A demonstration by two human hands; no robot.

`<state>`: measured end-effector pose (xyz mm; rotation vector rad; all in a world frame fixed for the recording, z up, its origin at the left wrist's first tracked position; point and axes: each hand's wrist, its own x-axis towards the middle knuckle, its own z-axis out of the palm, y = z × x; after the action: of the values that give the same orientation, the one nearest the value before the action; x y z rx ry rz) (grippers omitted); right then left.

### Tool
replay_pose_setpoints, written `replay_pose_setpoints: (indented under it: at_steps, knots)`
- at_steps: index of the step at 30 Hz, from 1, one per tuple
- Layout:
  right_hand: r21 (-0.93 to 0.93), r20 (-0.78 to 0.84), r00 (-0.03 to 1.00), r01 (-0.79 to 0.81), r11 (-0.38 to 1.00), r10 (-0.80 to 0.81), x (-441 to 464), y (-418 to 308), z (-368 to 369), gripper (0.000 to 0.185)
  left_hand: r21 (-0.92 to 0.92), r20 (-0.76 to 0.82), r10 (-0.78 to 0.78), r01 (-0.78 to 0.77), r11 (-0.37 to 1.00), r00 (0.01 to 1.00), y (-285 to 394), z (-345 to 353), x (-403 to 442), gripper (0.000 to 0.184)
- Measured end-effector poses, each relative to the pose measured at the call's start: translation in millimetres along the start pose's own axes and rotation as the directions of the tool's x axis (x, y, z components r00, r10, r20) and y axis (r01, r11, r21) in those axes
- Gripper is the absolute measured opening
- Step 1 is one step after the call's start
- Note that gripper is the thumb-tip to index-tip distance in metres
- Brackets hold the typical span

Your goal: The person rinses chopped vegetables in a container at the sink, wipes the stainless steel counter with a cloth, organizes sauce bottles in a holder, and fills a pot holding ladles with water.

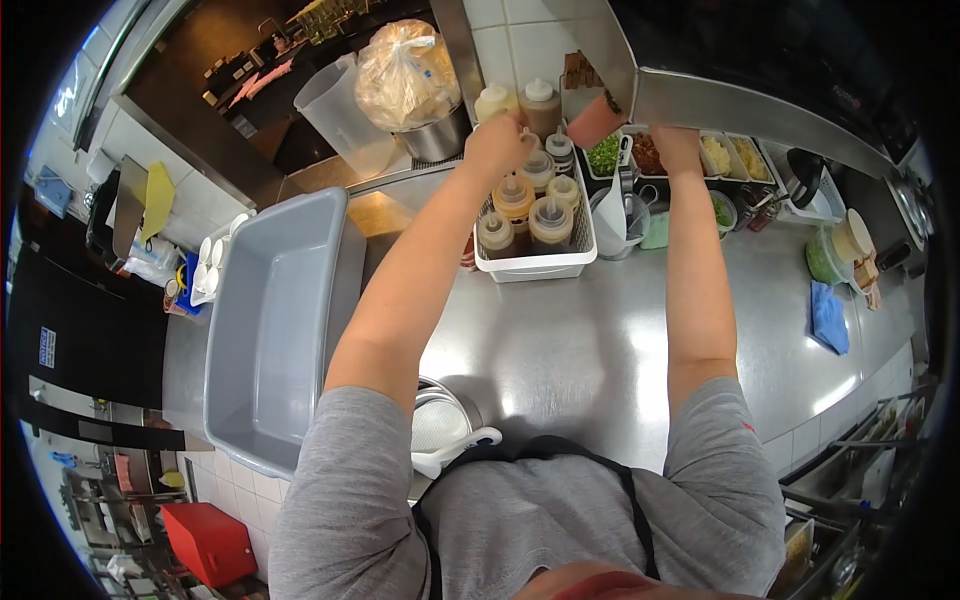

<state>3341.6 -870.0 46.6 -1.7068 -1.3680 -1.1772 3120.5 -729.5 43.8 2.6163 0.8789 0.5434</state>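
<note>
My left hand (496,148) reaches over the back of a white plastic basket (535,268) full of sauce squeeze bottles. Its fingers are curled beside the bottle tops; what they hold, if anything, is hidden. In the basket stand an orange-brown squeeze bottle (514,200) and a dark-based one (551,228). Behind it are a pale yellow squeeze bottle (495,102) and a brown one (541,108). My right hand (677,143) is at the topping containers under the metal shelf, near the reddish-brown topping (647,155); its fingers are hidden.
A grey tub (265,330) stands at left on the steel counter (590,340). Chopped green topping (603,157), a tilted pink container (595,124) and clear jugs lie between my arms. A strainer (438,422) sits near my body; a blue cloth (828,317) lies right. The shelf edge (740,105) overhangs.
</note>
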Motion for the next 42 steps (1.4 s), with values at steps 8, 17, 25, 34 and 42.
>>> replay_pose_setpoints:
  at_steps: [8,17,25,34,42]
  knots:
    - [-0.234,0.092,0.985,0.161,0.959,-0.143,6.0,-9.9,-20.0,0.018,0.359,0.189,-0.224,0.145,0.922,0.956,-5.1,9.6,36.9,0.031]
    - [0.665,0.202,0.931,-0.358,0.655,0.304,-2.4,-10.5,-33.8,0.023,0.398,0.33,0.013,-0.152,0.905,0.944,14.4,-18.0,43.1,0.054]
    - [0.713,0.263,0.895,-0.432,0.552,0.36,-3.9,-34.1,-23.7,0.04,0.244,0.551,0.139,-0.318,0.916,0.823,15.7,-2.1,30.2,0.043]
    - [0.647,0.309,0.876,-0.48,0.593,0.371,-9.9,-30.3,-21.7,0.029,0.104,0.429,0.246,-0.318,0.942,0.869,-12.1,-8.4,3.8,0.042]
    - [0.692,0.33,0.866,-0.493,0.528,0.376,-13.8,-34.3,-16.9,0.033,0.217,0.362,-0.295,0.228,0.949,0.884,9.0,-23.4,-51.8,0.105]
